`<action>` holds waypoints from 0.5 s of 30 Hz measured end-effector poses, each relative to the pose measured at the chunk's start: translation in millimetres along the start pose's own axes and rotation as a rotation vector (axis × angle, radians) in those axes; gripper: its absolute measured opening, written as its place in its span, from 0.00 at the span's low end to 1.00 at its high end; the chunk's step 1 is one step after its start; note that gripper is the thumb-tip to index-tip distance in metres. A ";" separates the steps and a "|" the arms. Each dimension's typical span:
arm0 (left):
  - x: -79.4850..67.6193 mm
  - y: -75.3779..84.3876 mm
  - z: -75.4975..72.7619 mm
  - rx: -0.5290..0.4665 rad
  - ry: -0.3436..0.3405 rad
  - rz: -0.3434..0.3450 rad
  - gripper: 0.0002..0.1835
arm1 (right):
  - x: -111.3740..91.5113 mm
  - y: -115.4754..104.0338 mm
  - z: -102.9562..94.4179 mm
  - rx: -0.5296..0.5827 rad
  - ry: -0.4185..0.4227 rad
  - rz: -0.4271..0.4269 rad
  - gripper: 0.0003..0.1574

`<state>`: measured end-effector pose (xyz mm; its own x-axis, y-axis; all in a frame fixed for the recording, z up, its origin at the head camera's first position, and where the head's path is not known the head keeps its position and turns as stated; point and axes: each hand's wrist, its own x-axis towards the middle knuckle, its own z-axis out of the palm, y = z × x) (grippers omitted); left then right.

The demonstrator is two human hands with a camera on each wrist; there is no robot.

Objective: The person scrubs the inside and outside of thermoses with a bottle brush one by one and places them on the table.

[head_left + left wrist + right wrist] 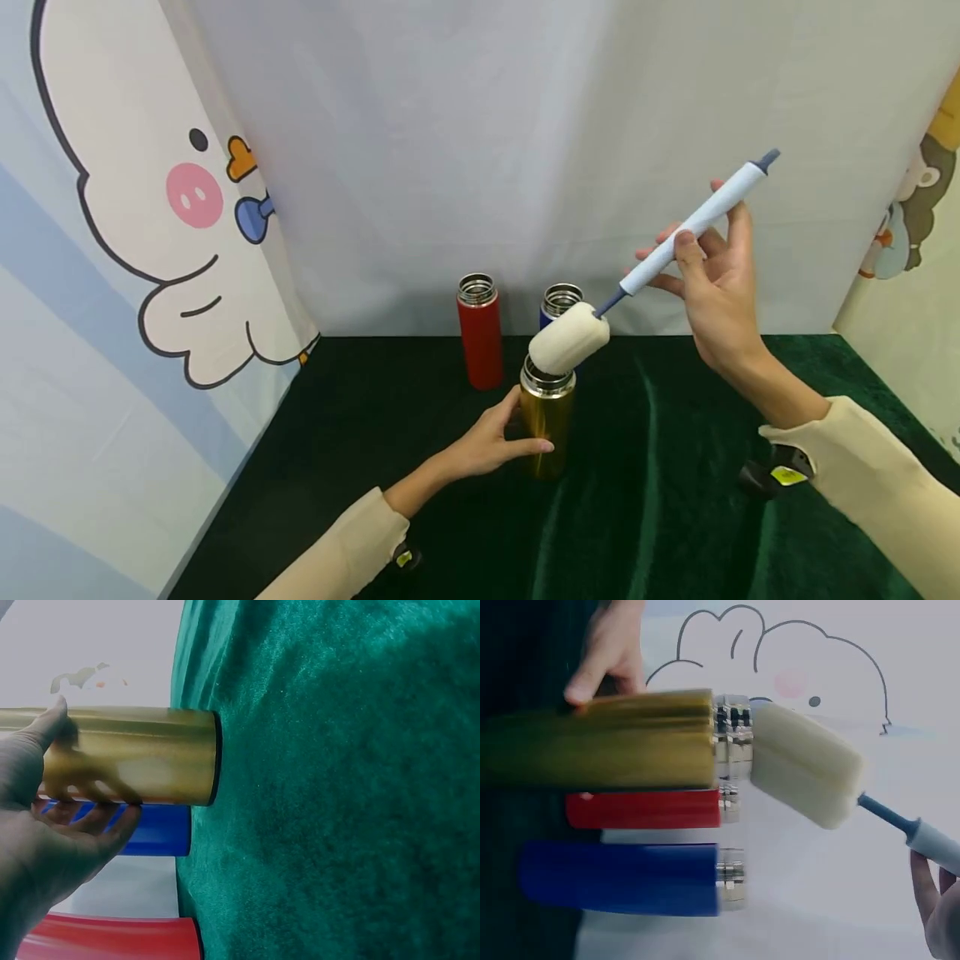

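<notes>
A gold flask without a lid stands upright on the green cloth, gripped around its body by my left hand. My right hand holds the pale blue handle of a bottle brush between thumb and fingers. The brush slants down to the left, and its white sponge head is over the flask's mouth. In the right wrist view the sponge head meets the steel rim; whether its tip is inside cannot be told. The left wrist view shows thumb and fingers on either side of the gold flask.
A red flask stands behind to the left, its mouth uncovered. Behind the gold one is a blue flask, partly hidden by the sponge. Dark green cloth covers the table, and a pale curtain hangs at the back.
</notes>
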<state>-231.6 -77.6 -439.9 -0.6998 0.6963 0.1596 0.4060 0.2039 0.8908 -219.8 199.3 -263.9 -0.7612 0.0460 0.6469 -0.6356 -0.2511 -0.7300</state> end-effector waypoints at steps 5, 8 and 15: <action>-0.5 1.9 -2.1 0.000 -0.003 -0.008 0.40 | 14.6 -6.7 27.5 -0.215 -0.173 -0.053 0.41; -0.8 1.2 -2.7 -0.007 -0.001 -0.014 0.40 | 20.1 -8.2 42.1 -0.364 -0.264 -0.057 0.45; 0.2 -2.0 -1.0 0.008 -0.010 -0.008 0.39 | 22.5 -0.9 54.2 -0.590 -0.357 -0.014 0.42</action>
<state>-233.1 -78.6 -441.2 -0.6973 0.7014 0.1480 0.4048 0.2149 0.8888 -229.4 148.2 -236.8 -0.7278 -0.3012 0.6161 -0.6858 0.3199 -0.6537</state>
